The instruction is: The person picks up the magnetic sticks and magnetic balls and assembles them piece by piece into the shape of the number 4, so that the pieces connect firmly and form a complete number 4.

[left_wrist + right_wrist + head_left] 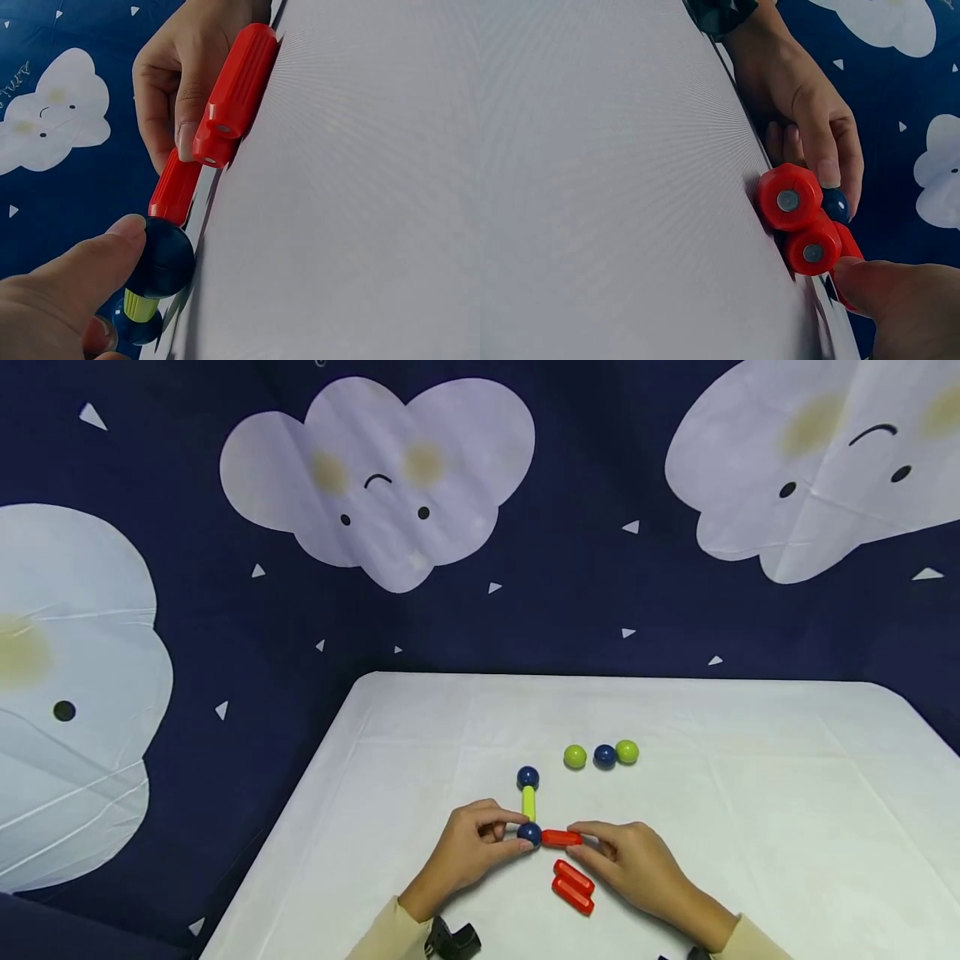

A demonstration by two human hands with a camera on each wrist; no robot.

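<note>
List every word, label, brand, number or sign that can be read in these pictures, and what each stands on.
Nothing is clearly readable.
Dark blue backdrop: small script beside a white cloud, too blurred to read.
Backdrop, top edge of head view: cut-off mark, unreadable.
Red rods, yellow-green rod, balls: no text visible.

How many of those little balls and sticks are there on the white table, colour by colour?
Glossy dark-blue balls: 3
Glossy lime-green balls: 2
Shiny red ridged rods: 3
Yellow-green rod: 1
Total: 9
</note>
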